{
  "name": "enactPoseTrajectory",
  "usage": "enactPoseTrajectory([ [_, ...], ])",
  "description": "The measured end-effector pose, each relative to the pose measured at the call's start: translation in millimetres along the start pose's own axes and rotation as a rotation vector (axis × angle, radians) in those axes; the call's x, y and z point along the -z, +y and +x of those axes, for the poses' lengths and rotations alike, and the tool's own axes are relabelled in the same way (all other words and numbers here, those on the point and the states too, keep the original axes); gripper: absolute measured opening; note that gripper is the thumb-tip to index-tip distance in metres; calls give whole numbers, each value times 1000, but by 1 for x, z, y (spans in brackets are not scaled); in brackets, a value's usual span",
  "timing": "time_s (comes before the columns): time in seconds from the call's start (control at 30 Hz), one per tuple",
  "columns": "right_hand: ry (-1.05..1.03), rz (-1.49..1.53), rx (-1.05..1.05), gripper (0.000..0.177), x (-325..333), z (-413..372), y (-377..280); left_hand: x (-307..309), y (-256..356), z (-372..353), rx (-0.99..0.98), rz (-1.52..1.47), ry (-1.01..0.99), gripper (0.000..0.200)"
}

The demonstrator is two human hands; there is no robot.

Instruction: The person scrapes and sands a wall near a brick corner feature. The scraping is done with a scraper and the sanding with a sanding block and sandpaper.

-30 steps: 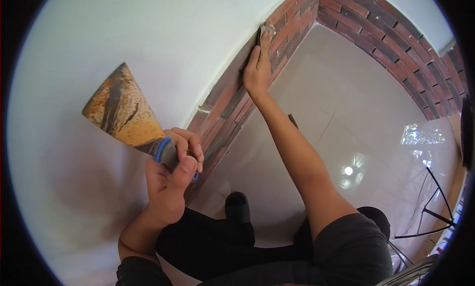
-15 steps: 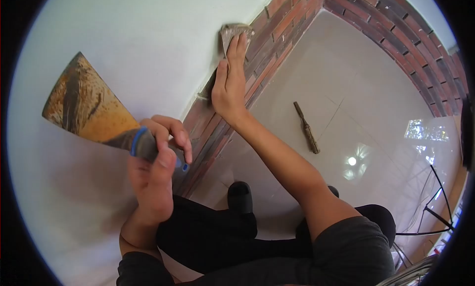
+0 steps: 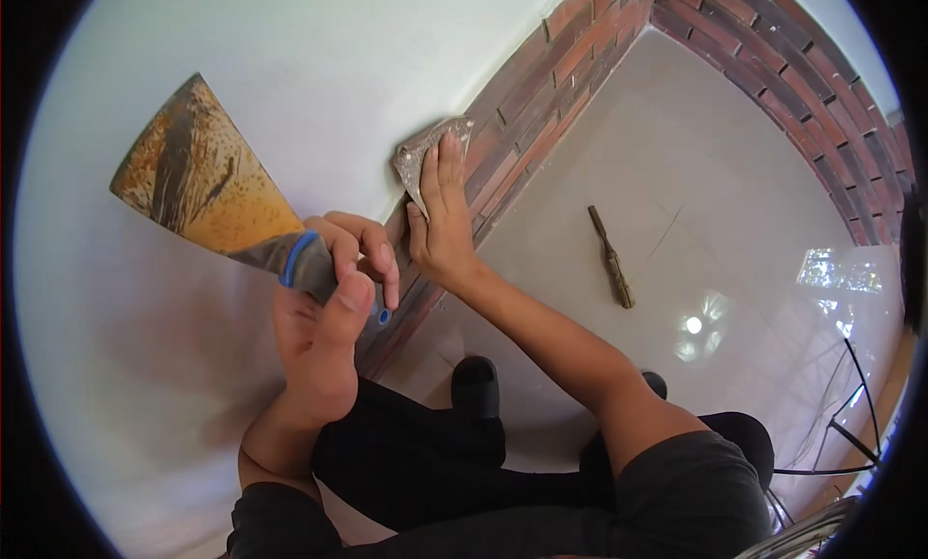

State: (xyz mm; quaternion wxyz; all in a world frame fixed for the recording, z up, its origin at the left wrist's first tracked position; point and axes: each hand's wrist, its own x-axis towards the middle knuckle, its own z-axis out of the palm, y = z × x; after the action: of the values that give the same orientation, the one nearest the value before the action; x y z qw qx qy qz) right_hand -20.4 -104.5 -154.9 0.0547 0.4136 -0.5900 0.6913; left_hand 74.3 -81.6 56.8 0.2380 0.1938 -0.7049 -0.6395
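My left hand (image 3: 329, 327) is wrapped round the dark, blue-trimmed handle of a putty knife (image 3: 208, 177), held up in front of the white wall. Its wide blade is stained with rust and points to the upper left. My right hand (image 3: 445, 221) lies with fingers extended over a speckled grey-brown rag (image 3: 425, 153), pressing it where the white wall meets the top of the brick strip (image 3: 532, 95). Part of the rag is hidden under the fingers.
A slim tool with a brown handle (image 3: 612, 259), like a chisel, lies on the shiny tiled floor (image 3: 570, 269). Brick trim (image 3: 773, 76) also runs along the far wall. A thin black metal frame (image 3: 851, 433) stands at the right, and a dark slipper (image 3: 475, 385) is below.
My right hand has slid the rag along the top of the bricks, closer to me. My left hand and the putty knife have shifted a little to the right, and the view has moved slightly.
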Motion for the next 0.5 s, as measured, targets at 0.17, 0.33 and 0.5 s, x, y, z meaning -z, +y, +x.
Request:
enactPoseTrajectory([
  [0.17,-121,-116,113,74,4,-42,56,-2,-3,8,23,-2,6,12],
  [0.33,-132,-115,137,74,6,-36,49,-3,-4,3,27,0,-15,12],
  [0.5,-144,-132,218,74,14,3,31,-7,-3,6,48,-18,-41,11],
])
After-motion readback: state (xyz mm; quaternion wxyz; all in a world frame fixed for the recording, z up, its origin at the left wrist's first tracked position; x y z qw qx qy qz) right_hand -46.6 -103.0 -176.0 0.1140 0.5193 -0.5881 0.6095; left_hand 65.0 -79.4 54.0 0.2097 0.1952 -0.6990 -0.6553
